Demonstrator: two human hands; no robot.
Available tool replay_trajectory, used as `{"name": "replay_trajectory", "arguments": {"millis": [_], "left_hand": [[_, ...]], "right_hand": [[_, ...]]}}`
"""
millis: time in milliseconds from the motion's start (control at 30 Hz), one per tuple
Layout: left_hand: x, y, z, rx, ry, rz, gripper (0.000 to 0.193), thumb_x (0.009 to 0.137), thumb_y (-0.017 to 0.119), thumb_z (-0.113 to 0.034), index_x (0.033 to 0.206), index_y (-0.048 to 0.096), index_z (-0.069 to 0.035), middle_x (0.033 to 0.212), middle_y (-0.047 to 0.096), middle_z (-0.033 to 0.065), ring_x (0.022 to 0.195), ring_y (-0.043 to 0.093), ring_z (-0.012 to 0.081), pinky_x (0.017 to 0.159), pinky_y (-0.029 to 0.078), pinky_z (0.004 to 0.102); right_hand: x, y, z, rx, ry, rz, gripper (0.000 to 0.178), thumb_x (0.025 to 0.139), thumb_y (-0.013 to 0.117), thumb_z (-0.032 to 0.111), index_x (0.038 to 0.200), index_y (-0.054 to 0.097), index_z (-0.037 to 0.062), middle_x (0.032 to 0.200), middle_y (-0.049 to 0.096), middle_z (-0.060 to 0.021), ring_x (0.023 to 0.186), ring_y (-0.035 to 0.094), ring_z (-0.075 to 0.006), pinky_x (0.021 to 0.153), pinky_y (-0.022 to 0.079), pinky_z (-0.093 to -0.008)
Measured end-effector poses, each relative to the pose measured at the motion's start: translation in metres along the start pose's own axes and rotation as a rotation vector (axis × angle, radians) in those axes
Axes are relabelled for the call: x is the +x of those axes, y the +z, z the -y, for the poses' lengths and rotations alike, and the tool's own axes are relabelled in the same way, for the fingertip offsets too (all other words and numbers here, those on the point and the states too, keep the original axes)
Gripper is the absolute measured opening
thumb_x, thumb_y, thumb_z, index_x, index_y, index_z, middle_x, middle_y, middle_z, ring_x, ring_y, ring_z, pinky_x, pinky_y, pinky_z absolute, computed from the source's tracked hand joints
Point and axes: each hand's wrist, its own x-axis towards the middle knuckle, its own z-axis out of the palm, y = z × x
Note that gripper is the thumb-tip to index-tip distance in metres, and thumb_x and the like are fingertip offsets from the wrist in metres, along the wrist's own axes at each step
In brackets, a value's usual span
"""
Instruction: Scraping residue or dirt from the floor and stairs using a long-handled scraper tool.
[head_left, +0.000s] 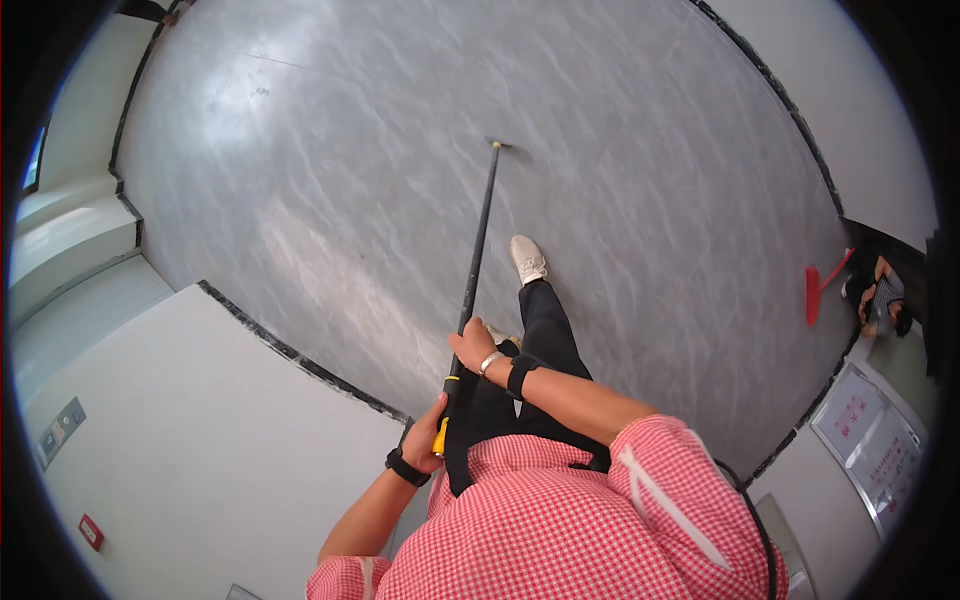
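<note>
Both of my hands are wrapped round a long black pole tool with yellow parts on its grip end. My right hand, with a silver bracelet and a black strap at the wrist, grips the shaft higher up. Lower down, close to my waist, my left hand holds the black and yellow grip. The pole slants away from me across the grey floor. At its far end a small, narrow head with a yellow joint meets the floor; its exact kind is too small to tell.
My light shoe is stretched forward on the floor. White walls with dark skirting surround it, one close on the left. At the right, another person is low by the wall beside a red broom-like tool. A framed notice hangs nearby.
</note>
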Motion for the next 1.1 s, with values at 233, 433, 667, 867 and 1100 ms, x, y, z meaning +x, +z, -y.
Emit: {"name": "replay_trajectory", "arguments": {"millis": [233,433,667,867,1100], "left_hand": [[0.018,0.014,-0.017,0.132,-0.067,0.045,0.043,0.073,0.035,-0.047,0.072,0.046,-0.005,0.047,0.050,0.0058,0.028,0.043,0.0153,0.024,0.032,0.0218],[0.056,0.041,-0.042,0.050,0.010,0.343,0.039,0.073,0.037,-0.044,0.074,0.047,-0.006,0.054,0.051,0.0053,0.036,0.047,0.0157,0.031,0.037,0.0222],[0.023,0.006,0.000,0.037,-0.049,-0.044,0.038,0.074,0.035,-0.043,0.073,0.049,-0.007,0.056,0.052,0.0044,0.038,0.047,0.0122,0.031,0.036,0.0193],[0.011,0.027,-0.019,0.118,-0.085,0.040,0.045,0.074,0.029,-0.047,0.063,0.043,-0.005,0.045,0.044,0.0077,0.030,0.040,0.0163,0.025,0.028,0.0221],[0.067,0.103,-0.071,0.026,0.077,0.231,0.038,0.076,0.032,-0.042,0.078,0.040,-0.005,0.051,0.042,0.0061,0.037,0.039,0.0148,0.031,0.029,0.0204]], "right_hand": [[0.032,-0.012,0.004,-0.066,0.059,0.042,0.037,0.064,0.044,0.017,0.083,0.033,-0.0136,0.074,0.049,-0.0275,0.068,0.051,-0.0349,0.061,0.042,-0.0351],[0.078,-0.061,0.028,-0.059,0.090,0.066,0.037,0.066,0.043,0.018,0.085,0.033,-0.0120,0.078,0.048,-0.0270,0.073,0.051,-0.0330,0.063,0.042,-0.0349],[0.020,-0.014,-0.009,-0.092,-0.028,0.087,0.041,0.065,0.044,0.020,0.084,0.032,-0.0140,0.078,0.047,-0.0292,0.074,0.049,-0.0359,0.066,0.040,-0.0369],[0.022,-0.040,0.017,0.053,0.129,0.183,0.037,0.065,0.042,0.017,0.083,0.032,-0.0137,0.073,0.049,-0.0271,0.065,0.052,-0.0330,0.056,0.043,-0.0345],[0.109,-0.119,0.050,-0.072,0.092,0.054,0.033,0.068,0.042,0.019,0.085,0.036,-0.0088,0.072,0.051,-0.0222,0.064,0.054,-0.0281,0.054,0.044,-0.0315]]}}
